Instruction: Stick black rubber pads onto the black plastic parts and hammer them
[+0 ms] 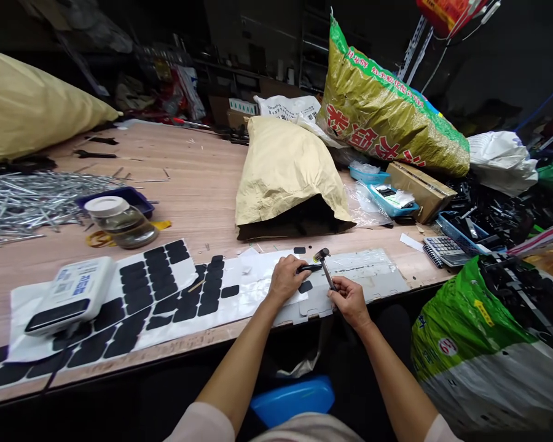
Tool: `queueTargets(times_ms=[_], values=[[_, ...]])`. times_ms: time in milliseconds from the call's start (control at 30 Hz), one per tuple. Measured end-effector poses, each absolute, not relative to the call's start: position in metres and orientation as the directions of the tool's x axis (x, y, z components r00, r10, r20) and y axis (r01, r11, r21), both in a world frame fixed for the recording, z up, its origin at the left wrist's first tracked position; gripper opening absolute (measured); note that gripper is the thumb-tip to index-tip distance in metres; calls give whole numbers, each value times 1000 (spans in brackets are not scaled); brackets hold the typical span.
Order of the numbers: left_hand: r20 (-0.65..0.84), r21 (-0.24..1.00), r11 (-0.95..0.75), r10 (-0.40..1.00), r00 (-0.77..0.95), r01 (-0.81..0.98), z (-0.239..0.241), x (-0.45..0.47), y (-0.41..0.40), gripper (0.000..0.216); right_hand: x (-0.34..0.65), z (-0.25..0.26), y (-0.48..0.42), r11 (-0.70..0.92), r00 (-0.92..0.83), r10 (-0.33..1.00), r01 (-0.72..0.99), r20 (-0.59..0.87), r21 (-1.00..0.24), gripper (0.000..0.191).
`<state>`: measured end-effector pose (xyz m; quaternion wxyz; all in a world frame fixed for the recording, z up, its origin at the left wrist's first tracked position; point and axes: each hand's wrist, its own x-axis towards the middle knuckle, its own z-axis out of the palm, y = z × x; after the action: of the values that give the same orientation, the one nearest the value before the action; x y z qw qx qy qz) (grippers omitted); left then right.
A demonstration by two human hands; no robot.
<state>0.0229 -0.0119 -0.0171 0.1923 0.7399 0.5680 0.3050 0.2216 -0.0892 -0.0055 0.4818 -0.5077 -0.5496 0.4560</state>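
From here I see the L hand point(286, 279), its grip clamped on a slim blk part point(309, 267), one end hidden in the hand; can't ID it. R hand's point(350, 299) grip is closed round the handle of a hammer point(327, 271), butt end out of sight, head by the part's free end. Part's over the grey board point(378, 270) at the worktop's point(188, 166) front; can't tell if they touch. Tan sack point(32, 107), far L, is cut off at edge of view; paper sack point(283, 172), mid-worktop, gapes forward, inside too dark to make out. White-lidded jar point(126, 228): contents unclear; it partly hides a dark blue tray point(142, 204). Blue basket point(399, 212) nr a cardboard box point(421, 191) holds white & blk bits point(394, 195). Green-and-white sack point(465, 344), bottom R, has blk pieces point(520, 288) at its mouth
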Motion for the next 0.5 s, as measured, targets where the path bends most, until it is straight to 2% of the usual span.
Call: queueTargets(times_ms=[100, 200, 333, 500], values=[[227, 627, -281, 958, 174, 726, -17, 23, -12, 17, 222, -1, -92, 100, -2, 995, 187, 101, -977, 31], [215, 624, -272, 961, 173, 733, -16, 23, -11, 17, 222, -2, -93, 73, -4, 997, 225, 74, -972, 28], [197, 642, -258, 965, 171, 722, -14, 24, -12, 16, 223, -4, -91, 38, 5, 999, 163, 39, -986, 29], [182, 674, -237, 971, 153, 699, -12, 25, -12, 14, 219, 3, -91, 150, -16, 989, 195, 150, -969, 32]])
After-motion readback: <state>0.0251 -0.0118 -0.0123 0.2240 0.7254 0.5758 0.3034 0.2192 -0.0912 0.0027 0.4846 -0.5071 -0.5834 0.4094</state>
